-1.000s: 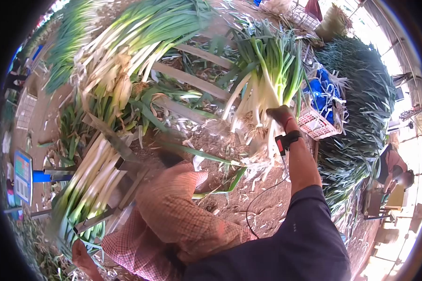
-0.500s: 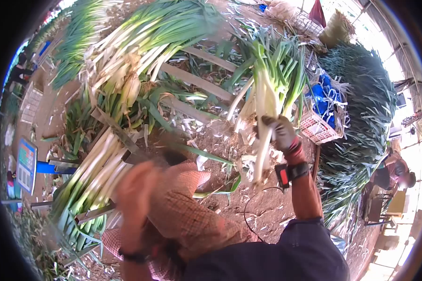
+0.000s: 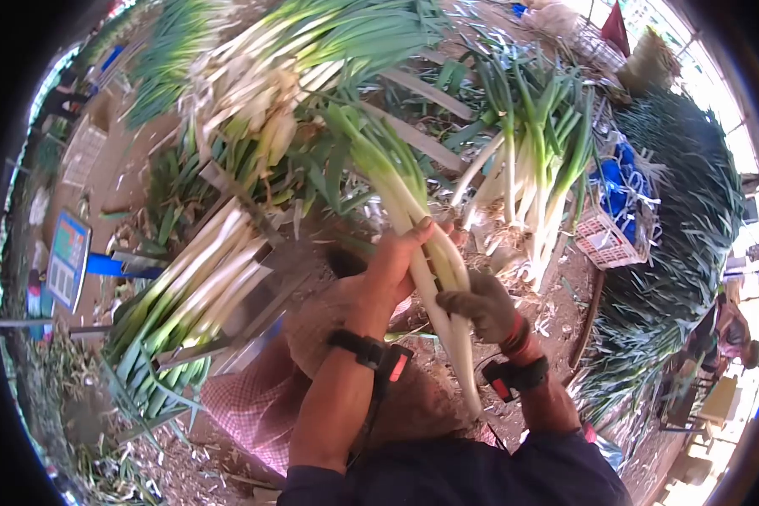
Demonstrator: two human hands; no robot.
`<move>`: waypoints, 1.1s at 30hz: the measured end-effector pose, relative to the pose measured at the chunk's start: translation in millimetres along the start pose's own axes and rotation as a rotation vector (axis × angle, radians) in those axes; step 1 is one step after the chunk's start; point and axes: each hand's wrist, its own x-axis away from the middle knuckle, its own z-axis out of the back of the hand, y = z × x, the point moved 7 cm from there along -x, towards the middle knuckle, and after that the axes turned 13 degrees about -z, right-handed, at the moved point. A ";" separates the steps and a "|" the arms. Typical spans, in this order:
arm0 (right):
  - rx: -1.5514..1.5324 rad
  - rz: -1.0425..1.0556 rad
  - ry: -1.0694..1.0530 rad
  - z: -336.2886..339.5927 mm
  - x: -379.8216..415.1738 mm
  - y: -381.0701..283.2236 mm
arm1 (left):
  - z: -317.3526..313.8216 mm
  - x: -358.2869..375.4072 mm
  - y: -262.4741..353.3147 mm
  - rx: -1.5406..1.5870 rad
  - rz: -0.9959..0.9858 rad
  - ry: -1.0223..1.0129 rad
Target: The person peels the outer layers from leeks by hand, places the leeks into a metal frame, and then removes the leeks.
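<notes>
In the middle of the view, long leeks [image 3: 407, 202] slant from green tops at the upper left to white ends at the lower right. My bare left hand [image 3: 402, 257] is wrapped round their pale stalks. Lower down, my gloved right hand [image 3: 483, 308] grips the same stalks, its fingers closed round them. Just beyond my right hand, more leeks [image 3: 535, 169] lean in a bunch with their roots low. To the left, trimmed leeks [image 3: 198, 287] lie across a metal frame [image 3: 236, 202].
A scale display [image 3: 67, 253] stands at the left. Large leek piles [image 3: 346, 38] lie at the top and along the right [image 3: 675, 219]. A pink crate [image 3: 607, 236] holds blue material. A person [image 3: 734, 333] is at the far right. Leaf scraps litter the ground.
My left hand has moved right from the lower left and now holds the leeks. My right hand has brought them down and left, away from the leaning bunch. The view has shifted.
</notes>
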 end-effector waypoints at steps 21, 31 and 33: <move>0.330 -0.048 -0.007 -58.9 47.1 30.2 | 36.4 15.2 6.6 -0.327 -0.164 0.139; 0.345 0.003 0.301 -50.2 110.3 -30.3 | -47.2 29.2 49.0 0.077 -0.416 -0.008; 0.463 0.022 0.315 -39.2 140.8 -35.9 | -70.8 23.7 84.8 0.259 -0.433 -0.184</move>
